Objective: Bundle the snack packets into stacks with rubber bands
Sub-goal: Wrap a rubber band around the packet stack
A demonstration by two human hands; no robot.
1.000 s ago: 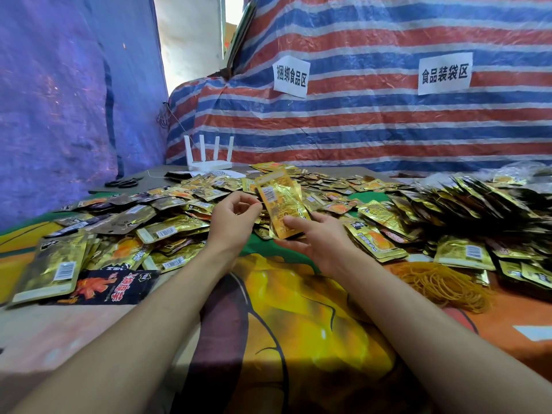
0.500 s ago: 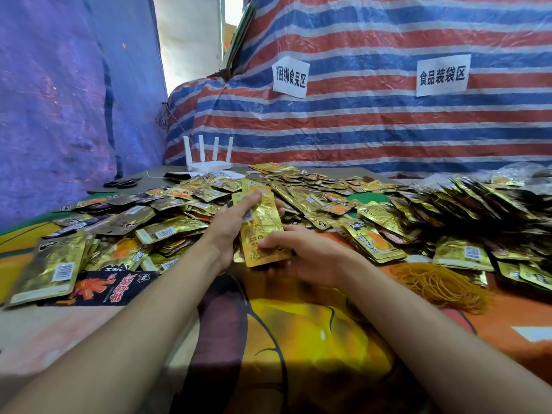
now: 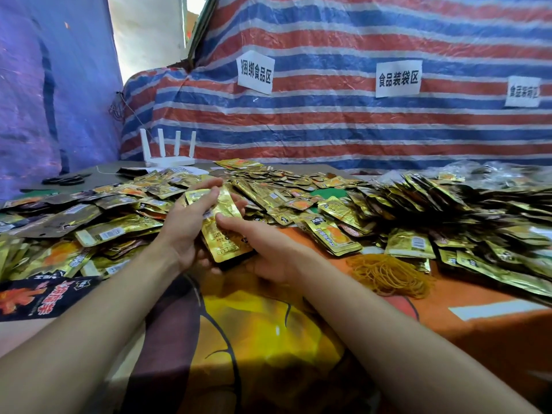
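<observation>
A small stack of gold snack packets (image 3: 227, 237) lies between my two hands just above the table's middle. My left hand (image 3: 186, 227) holds the stack's left side, fingers reaching over its far end. On the right, my right hand (image 3: 268, 249) grips the stack, thumb pressed on its top face. A heap of yellow rubber bands (image 3: 388, 274) lies on the cloth to the right of my right hand. Loose gold packets (image 3: 119, 230) cover the table to the left and behind.
Bundled packets (image 3: 466, 210) pile up at the right. A black and red packet (image 3: 38, 300) lies at the near left. A white router (image 3: 168, 156) and black scissors (image 3: 64, 180) sit at the back left. Striped tarpaulin (image 3: 328, 121) with paper signs closes off the rear.
The stack was held upright in the air a second ago; both hands have lowered it toward me and laid it flatter near the table.
</observation>
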